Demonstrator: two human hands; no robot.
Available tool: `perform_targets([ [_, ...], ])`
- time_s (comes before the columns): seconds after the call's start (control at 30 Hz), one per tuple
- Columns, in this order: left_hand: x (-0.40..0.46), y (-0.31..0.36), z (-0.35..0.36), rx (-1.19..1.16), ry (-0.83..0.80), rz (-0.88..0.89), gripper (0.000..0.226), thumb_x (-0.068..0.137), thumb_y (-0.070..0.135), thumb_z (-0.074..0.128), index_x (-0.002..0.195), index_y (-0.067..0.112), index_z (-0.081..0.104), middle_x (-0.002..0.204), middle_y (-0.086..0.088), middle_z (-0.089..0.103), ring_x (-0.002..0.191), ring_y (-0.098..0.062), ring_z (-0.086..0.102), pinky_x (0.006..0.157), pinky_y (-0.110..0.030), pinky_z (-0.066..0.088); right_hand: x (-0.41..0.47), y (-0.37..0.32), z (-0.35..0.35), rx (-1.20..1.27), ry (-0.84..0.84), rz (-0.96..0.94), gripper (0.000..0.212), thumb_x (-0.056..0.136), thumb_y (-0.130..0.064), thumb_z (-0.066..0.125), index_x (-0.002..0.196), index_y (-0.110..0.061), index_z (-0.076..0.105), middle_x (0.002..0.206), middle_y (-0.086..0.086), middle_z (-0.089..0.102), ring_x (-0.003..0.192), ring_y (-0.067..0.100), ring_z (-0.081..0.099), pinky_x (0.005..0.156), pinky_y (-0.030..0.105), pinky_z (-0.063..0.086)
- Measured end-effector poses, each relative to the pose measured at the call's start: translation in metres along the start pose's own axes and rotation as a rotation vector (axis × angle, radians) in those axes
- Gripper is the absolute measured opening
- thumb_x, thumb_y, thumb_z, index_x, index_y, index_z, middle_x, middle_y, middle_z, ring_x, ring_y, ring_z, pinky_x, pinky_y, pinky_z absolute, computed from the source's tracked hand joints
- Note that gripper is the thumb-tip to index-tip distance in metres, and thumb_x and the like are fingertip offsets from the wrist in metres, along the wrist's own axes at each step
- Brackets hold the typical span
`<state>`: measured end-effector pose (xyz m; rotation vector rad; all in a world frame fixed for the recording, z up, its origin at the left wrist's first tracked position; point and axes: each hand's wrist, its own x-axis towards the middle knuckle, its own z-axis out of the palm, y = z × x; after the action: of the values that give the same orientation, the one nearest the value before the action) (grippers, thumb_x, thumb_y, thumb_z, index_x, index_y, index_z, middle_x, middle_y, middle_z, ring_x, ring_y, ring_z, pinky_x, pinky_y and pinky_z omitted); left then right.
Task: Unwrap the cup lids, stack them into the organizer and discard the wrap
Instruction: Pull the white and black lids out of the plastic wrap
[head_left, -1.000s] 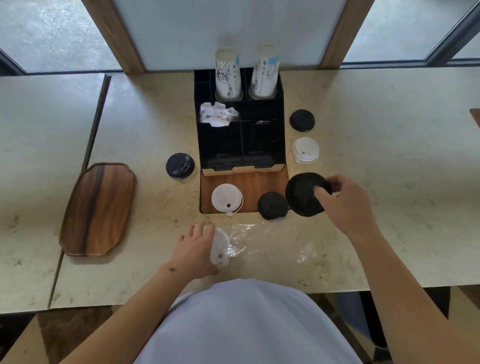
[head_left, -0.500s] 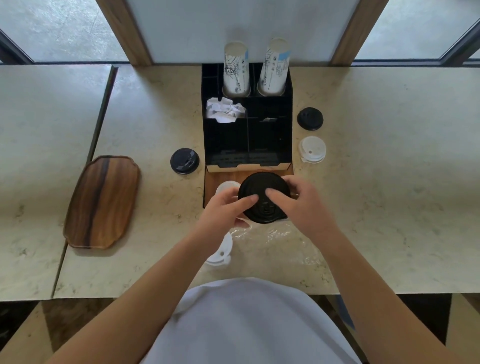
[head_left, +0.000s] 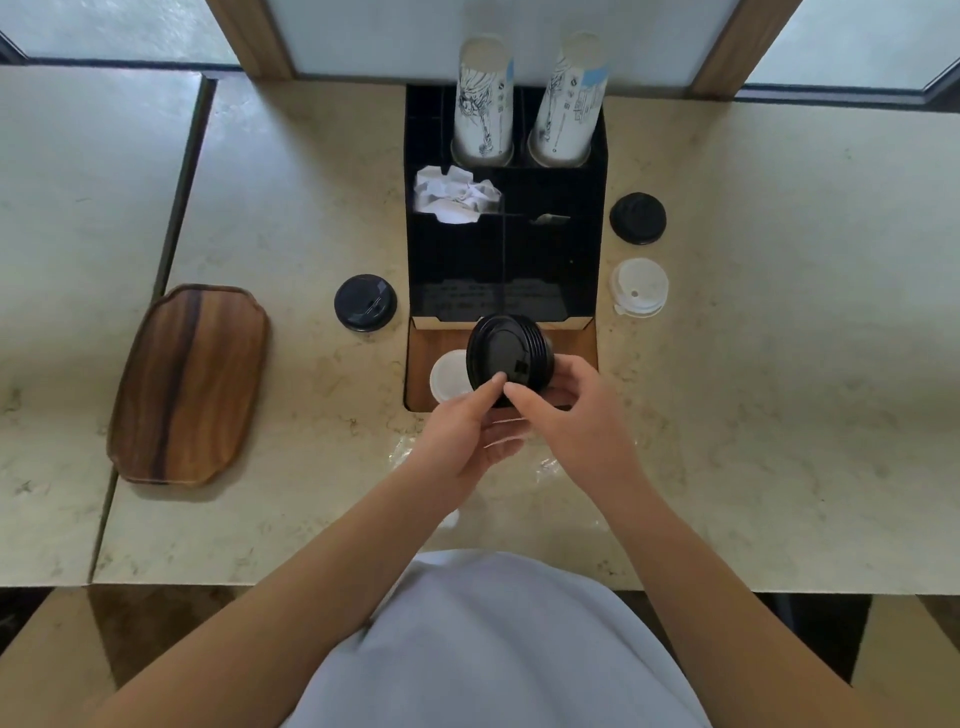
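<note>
Both hands hold a stack of black cup lids (head_left: 506, 358), tilted on edge above the wooden front shelf (head_left: 574, 347) of the black organizer (head_left: 506, 228). My left hand (head_left: 462, 431) supports the stack from below with its thumb on the top lid. My right hand (head_left: 576, 415) grips the stack's right side, thumb on the top lid too. A white lid (head_left: 448, 375) lies on the shelf to the left, partly hidden by the stack. Clear plastic wrap (head_left: 550, 465) lies on the counter beneath my hands.
Loose black lids lie left (head_left: 365, 303) and right (head_left: 638, 218) of the organizer, with a white lid (head_left: 639, 287) at the right. Two paper cup stacks (head_left: 485, 101) stand at the organizer's back, crumpled paper (head_left: 456, 200) in a compartment. A wooden tray (head_left: 189, 382) sits far left.
My right hand brought the black lids from the right to the middle. My left hand left the white lid near the counter edge and joined it. The stack is now tilted on edge.
</note>
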<state>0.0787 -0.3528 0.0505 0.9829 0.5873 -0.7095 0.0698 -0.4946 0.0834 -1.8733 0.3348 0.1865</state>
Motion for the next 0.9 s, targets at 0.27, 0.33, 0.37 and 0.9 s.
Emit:
perform_targets([
  [0.27,0.006,-0.008,-0.087,1.759,0.188,0.462,0.090,0.075,0.062,0.077,0.148,0.026,0.039,0.143,-0.001,0.047,0.126,-0.027,0.042,0.104,-0.041,0.043,0.075,0.019,-0.019,-0.428,0.089,-0.105,0.041,0.084,-0.045,0.076,0.117,-0.027,0.061,0.100,-0.014,0.067,0.087,0.004,0.062,0.078,0.020,0.050],
  [0.33,0.005,-0.014,-0.108,1.859,0.107,0.319,0.104,0.068,0.067,0.078,0.153,0.030,0.030,0.153,0.000,0.035,0.135,-0.028,0.032,0.111,-0.042,0.036,0.101,0.025,-0.021,-0.547,0.127,-0.155,0.049,0.085,-0.045,0.075,0.125,-0.023,0.059,0.107,-0.009,0.065,0.092,0.007,0.059,0.081,0.024,0.051],
  [0.37,0.006,-0.017,-0.115,1.883,0.092,0.289,0.106,0.067,0.067,0.078,0.153,0.032,0.028,0.155,0.000,0.032,0.137,-0.028,0.030,0.111,-0.042,0.034,0.114,0.028,-0.020,-0.605,0.138,-0.183,0.051,0.085,-0.044,0.075,0.127,-0.023,0.058,0.110,-0.007,0.065,0.096,0.010,0.058,0.082,0.026,0.051],
  [0.9,0.031,-0.018,-0.127,1.576,0.275,0.363,0.069,0.072,0.031,0.088,0.133,0.016,0.058,0.127,-0.008,0.054,0.114,-0.032,0.047,0.084,-0.041,0.049,0.194,0.056,0.006,-1.074,0.039,-0.401,0.064,0.073,-0.023,0.088,0.127,-0.016,0.054,0.119,0.010,0.054,0.105,0.028,0.054,0.078,0.035,0.052],
])
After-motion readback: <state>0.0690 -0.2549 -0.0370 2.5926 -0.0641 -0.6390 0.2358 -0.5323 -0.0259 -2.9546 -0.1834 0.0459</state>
